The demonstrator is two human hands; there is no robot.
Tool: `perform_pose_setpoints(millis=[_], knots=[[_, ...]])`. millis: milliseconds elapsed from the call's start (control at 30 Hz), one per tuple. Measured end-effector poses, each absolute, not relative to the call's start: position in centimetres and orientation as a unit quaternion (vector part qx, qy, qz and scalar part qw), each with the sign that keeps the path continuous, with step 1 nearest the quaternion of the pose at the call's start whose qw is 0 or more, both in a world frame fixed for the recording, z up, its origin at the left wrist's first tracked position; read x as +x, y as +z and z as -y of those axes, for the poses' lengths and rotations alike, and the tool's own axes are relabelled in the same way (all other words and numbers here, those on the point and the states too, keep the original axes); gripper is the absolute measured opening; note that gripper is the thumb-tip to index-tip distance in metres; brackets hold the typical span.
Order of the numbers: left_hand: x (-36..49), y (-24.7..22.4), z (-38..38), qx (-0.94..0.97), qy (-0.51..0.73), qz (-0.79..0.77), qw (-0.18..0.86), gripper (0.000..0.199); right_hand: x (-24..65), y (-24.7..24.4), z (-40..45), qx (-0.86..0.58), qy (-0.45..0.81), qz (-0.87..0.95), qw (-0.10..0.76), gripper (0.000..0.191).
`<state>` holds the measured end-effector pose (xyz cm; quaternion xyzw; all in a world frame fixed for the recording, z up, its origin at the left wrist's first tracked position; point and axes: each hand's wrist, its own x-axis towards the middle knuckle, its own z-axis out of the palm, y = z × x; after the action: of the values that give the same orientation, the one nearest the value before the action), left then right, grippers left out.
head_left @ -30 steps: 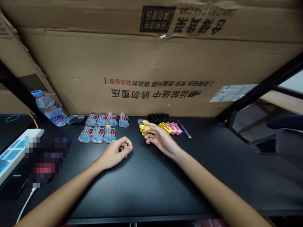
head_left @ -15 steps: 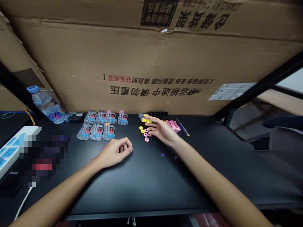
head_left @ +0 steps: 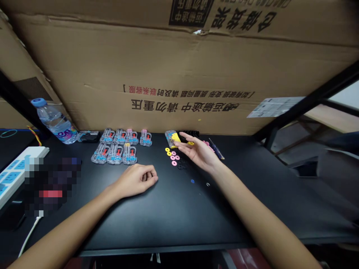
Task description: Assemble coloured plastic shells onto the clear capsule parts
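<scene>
Just right of centre, the right hand point(head_left: 200, 154) is half open — nothing visibly gripped — beside the yellow piece point(head_left: 175, 138) and clear case point(head_left: 169, 139) mid-frame. Left of centre, the left hand point(head_left: 137, 180) rests loosely curled below 7 clear units point(head_left: 114, 155) — whether it holds anything, I cannot tell.

Head cam: our only view, worn up on the head, looking over the near side of the black desk point(head_left: 168, 224)
Facing: forward and kinda down, cardboard point(head_left: 157, 59) filling our 12 o'clock, desk's front edge at 6
Forearms point(head_left: 86, 218): close to us, cut off at the bottom; left hand point(head_left: 138, 180) toward 8, right hand point(head_left: 200, 154) toward 4
Width: pretty wide, we catch the bottle point(head_left: 57, 123) at 9
</scene>
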<state>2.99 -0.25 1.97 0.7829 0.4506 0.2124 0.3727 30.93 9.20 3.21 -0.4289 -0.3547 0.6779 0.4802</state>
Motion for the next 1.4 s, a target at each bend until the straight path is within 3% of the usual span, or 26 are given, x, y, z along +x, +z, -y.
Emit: perform_pose_setpoints(millis=[100, 200, 400, 533, 733, 933, 1033, 1133, 1400], knots=[[2.9, 2.0, 0.3, 0.781, 0.213, -0.452, 0.374, 0.015, 31.4, 3.0, -9.0, -0.441, 0.622, 0.417, 0.495, 0.029], [2.9, 2.1, 0.4, 0.782, 0.214, -0.451, 0.373, 0.016, 31.9, 2.4, -8.7, -0.485, 0.481, 0.529, 0.504, 0.021], [2.9, 2.1, 0.3, 0.784, 0.213, -0.448, 0.374, 0.016, 32.0, 1.9, -7.7, -0.49, 0.212, 0.758, 0.375, 0.02], [2.9, 1.7, 0.2, 0.787, 0.211, -0.446, 0.37, 0.015, 31.5, 1.4, -7.4, -0.449, 0.185, 0.815, 0.317, 0.028], [2.8, 2.2, 0.4, 0.804, 0.22, -0.428, 0.349, 0.016, 31.1, 0.2, -7.7, -0.435, 0.219, 0.814, 0.317, 0.037], [0.1, 4.8, -0.7, 0.819, 0.296, -0.485, 0.081, 0.022, 31.6, 1.1, -7.7, -0.44, 0.135, 0.824, 0.331, 0.046], [-2.1, 4.4, -1.9, 0.803, 0.267, -0.534, -0.006, 0.023, 33.0, 1.8, -8.1, -0.482, 0.04, 0.797, 0.361, 0.041], [-3.1, 2.9, -2.7, 0.813, 0.237, -0.532, -0.021, 0.024, 34.9, 2.2, -8.6, -0.516, -0.032, 0.774, 0.365, 0.036], [-0.6, 1.6, -1.7, 0.845, 0.222, -0.483, 0.069, 0.03, 36.7, 2.1, -8.8, -0.566, -0.071, 0.784, 0.246, 0.029]])
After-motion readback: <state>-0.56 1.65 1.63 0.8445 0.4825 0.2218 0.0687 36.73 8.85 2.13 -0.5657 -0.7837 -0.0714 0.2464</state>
